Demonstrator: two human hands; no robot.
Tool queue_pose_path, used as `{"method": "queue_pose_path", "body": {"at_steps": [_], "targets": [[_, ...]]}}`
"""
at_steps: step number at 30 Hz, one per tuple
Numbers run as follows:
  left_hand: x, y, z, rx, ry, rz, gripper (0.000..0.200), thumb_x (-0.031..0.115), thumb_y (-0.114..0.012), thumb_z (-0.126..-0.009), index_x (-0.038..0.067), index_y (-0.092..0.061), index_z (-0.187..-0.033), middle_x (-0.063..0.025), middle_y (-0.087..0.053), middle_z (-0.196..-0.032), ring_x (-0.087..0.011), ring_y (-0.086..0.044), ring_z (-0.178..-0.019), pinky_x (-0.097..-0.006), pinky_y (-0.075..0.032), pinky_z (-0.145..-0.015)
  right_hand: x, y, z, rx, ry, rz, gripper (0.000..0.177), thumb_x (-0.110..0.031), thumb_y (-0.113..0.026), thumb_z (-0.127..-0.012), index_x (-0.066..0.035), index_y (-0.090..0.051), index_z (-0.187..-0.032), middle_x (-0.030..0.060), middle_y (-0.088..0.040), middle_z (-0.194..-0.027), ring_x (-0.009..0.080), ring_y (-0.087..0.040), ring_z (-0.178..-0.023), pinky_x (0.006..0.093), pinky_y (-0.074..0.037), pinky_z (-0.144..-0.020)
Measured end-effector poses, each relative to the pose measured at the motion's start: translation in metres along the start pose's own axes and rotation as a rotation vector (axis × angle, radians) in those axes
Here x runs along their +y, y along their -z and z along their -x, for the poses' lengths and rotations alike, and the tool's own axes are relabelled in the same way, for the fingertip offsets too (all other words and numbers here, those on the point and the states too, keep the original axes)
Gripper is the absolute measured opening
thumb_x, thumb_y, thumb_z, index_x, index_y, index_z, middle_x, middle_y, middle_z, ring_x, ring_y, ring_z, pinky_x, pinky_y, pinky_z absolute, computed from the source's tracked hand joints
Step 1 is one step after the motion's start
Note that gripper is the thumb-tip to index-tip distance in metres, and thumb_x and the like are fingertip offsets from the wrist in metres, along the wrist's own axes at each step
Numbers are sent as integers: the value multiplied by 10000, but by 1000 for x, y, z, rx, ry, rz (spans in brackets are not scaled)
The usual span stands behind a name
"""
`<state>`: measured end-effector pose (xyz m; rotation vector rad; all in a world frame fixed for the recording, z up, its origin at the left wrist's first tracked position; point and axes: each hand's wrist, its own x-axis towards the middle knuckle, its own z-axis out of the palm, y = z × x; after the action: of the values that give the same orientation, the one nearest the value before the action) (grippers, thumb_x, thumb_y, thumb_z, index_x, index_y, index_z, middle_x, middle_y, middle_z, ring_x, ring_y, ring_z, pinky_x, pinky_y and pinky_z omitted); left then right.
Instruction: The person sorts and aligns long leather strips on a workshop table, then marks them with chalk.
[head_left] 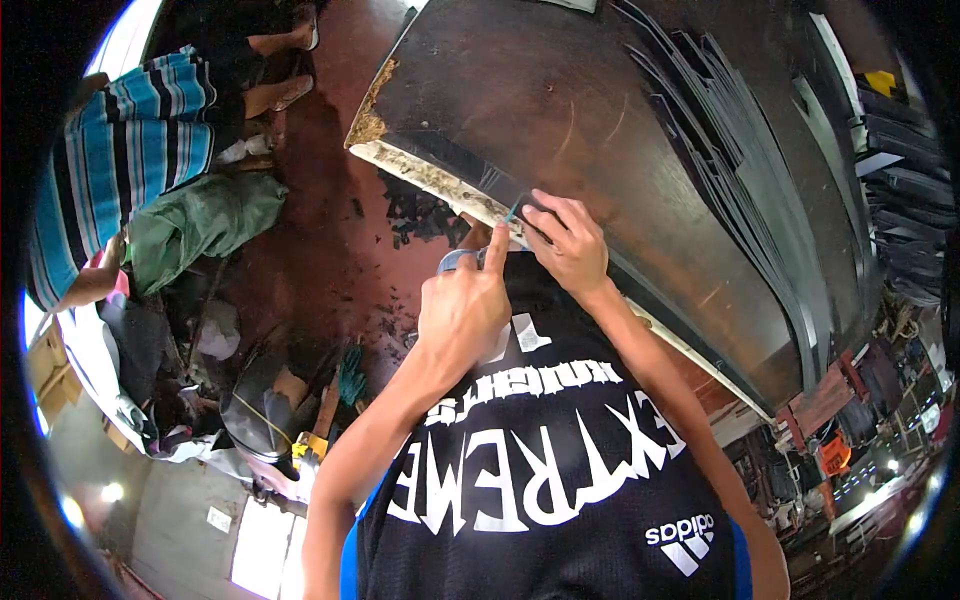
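The left hand (462, 312) is closed around a blue-grey handled tool (455, 261), index finger stretched toward the worn table edge (430, 178). There the right hand (568, 245) presses a small dark piece (532, 207) down with bent fingers; whether the thumb grips beneath it is hidden. It looks like trimming at the edge, which calls for a firm hold and fingertips kept off the tool's path. Dark sheets (720, 150) crowd the tabletop, scraps (420, 215) litter the floor, and a person in a striped shirt (130, 150) stands well apart.

Dark table (560, 110), near edge chipped; overlapping dark sheets (720, 140) across far side; small dark piece (530, 207) at edge.
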<state>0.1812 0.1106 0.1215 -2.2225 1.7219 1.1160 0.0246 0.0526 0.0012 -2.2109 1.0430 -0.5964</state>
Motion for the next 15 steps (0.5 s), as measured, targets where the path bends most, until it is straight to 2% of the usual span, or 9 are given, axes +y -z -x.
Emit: {"method": "queue_pose_path", "body": {"at_steps": [2, 4, 8, 10, 11, 13, 14, 15], "targets": [[3, 2, -2, 0, -20, -29, 633, 98, -590, -779, 45, -480, -1400, -249, -656, -828, -376, -678, -635, -463, -555, -552, 1, 0, 0, -6, 3, -1, 283, -112, -750, -765, -100, -685, -1040, 78, -658, -1145, 270, -646, -970, 361, -563, -764], [7, 5, -4, -4, -1, -17, 574, 76, -571, -842, 119, -454, -1402, -273, -652, -770, -405, -666, -586, -487, -544, -513, 2, 2, 0, -23, -3, -12, 273, -127, -743, -776, -105, -688, -1043, 76, -658, -1157, 254, -646, -978, 350, -568, -755], [18, 18, -9, -81, 35, -49, 626, 69, -594, -826, 113, -419, -1426, -270, -650, -764, -398, -664, -578, -479, -539, -503, 2, 3, 0, -48, -28, -13, 246, -135, -727, -789, -117, -698, -1032, 67, -662, -1162, 219, -645, -990, 324, -575, -739], [24, 24, -13, -139, -5, -164, 727, 129, -629, -755, -37, -404, -1426, -239, -647, -756, -342, -670, -561, -404, -549, -500, 3, 2, 2, -72, -27, -4, 247, -128, -726, -783, -124, -703, -1028, 65, -658, -1185, 209, -643, -999, 313, -574, -735], [26, 25, -14, -153, 4, -168, 727, 129, -629, -755, -37, -404, -1426, -239, -647, -756, -342, -670, -561, -404, -549, -500, 4, 2, 3, -79, -35, -17, 247, -128, -726, -783, -124, -703, -1028, 65, -658, -1185, 209, -643, -999, 313, -574, -735], [29, 27, -18, -187, 86, -98, 722, 99, -637, -795, 89, -361, -1461, -272, -653, -793, -397, -672, -605, -469, -544, -518, 7, 1, 3, -82, -6, -3, 243, -126, -714, -786, -126, -706, -1028, 62, -656, -1201, 201, -643, -1003, 304, -571, -740], [31, 28, -19, -199, 95, -101, 722, 99, -637, -795, 89, -361, -1461, -272, -653, -793, -397, -672, -605, -469, -544, -518, 6, 1, 2, -89, -13, -15, 243, -126, -714, -786, -126, -706, -1028, 62, -656, -1201, 201, -643, -1003, 304, -571, -740], [33, 30, -21, -210, 64, -143, 704, 113, -621, -793, 27, -377, -1448, -254, -647, -772, -367, -672, -589, -439, -545, -507, 5, 2, 1, -92, -17, -6, 236, -126, -707, -791, -125, -707, -1027, 67, -656, -1203, 204, -643, -1003, 302, -570, -744]]}}
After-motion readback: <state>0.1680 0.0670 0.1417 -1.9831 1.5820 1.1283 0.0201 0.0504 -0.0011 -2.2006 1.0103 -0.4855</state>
